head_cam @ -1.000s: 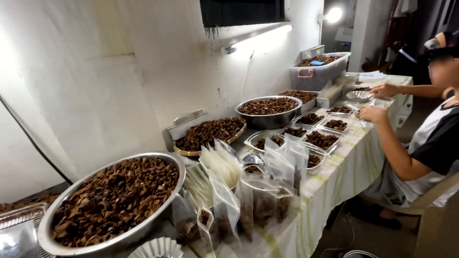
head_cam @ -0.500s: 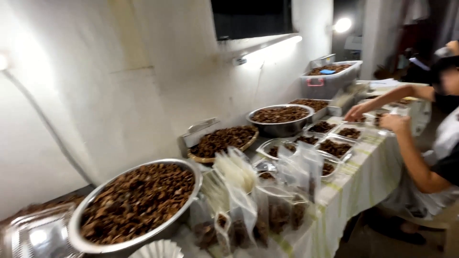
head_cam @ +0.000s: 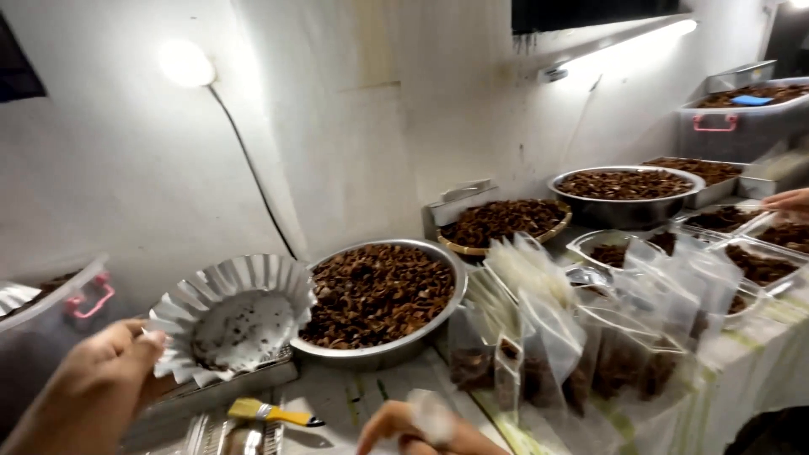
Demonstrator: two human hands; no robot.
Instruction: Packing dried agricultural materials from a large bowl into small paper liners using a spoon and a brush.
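My left hand (head_cam: 101, 375) grips the near rim of a fluted metal dish (head_cam: 232, 316) and holds it tilted up, its pale inside speckled with brown crumbs. Just right of the dish stands a large steel bowl (head_cam: 438, 261) heaped with brown dried pieces. My right hand (head_cam: 417, 425) shows at the bottom edge, blurred, with something pale and translucent at the fingers. A yellow-handled brush (head_cam: 270, 413) lies on the table between both hands.
Several clear pouches (head_cam: 590, 337) partly filled with brown pieces stand at the table's front. Behind are a basket (head_cam: 497, 221), another steel bowl (head_cam: 624, 190), trays and a grey bin (head_cam: 742, 118). Another person's hand (head_cam: 788, 200) reaches in at right. A bulb (head_cam: 185, 63) glows on the wall.
The view has swung left. My left hand has come into view and lifted the fluted dish beside the big bowl. The other person is now mostly out of frame.
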